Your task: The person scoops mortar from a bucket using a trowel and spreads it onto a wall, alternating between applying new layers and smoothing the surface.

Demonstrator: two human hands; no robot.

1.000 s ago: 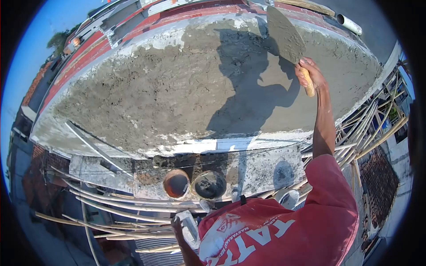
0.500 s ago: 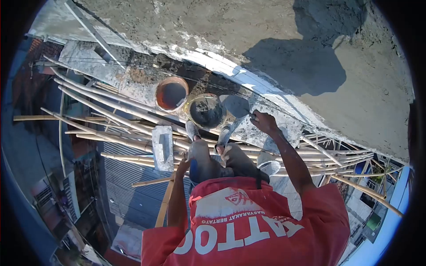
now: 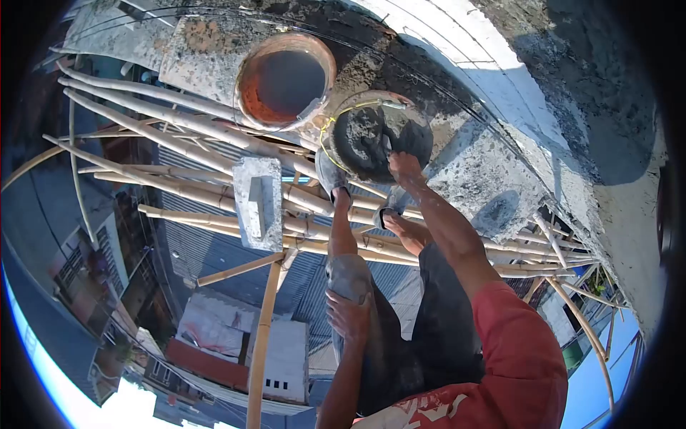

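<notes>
My right hand [image 3: 406,169] is closed around the handle of a trowel [image 3: 389,143], whose blade is inside a bucket of wet grey mortar [image 3: 361,136]. Mortar hides most of the blade. A yellow wire handle [image 3: 327,132] loops over this bucket's rim. On my bent knee rests my left hand [image 3: 348,314], its fingers laid over the trouser leg and holding nothing. Above it, a mortar-stained plastering float [image 3: 258,204] lies on the bamboo poles, its handle facing up.
An orange bucket of greyish water [image 3: 288,82] stands left of the mortar. My feet are near a concrete ledge [image 3: 475,179] and bamboo scaffold poles [image 3: 207,164]. A plastered wall [image 3: 607,114] rises at right. Roofs [image 3: 214,243] lie far below.
I have bent lower, so the buckets look nearer. My right hand has brought the trowel from beside the mortar bucket down into it. My left hand now rests on my knee.
</notes>
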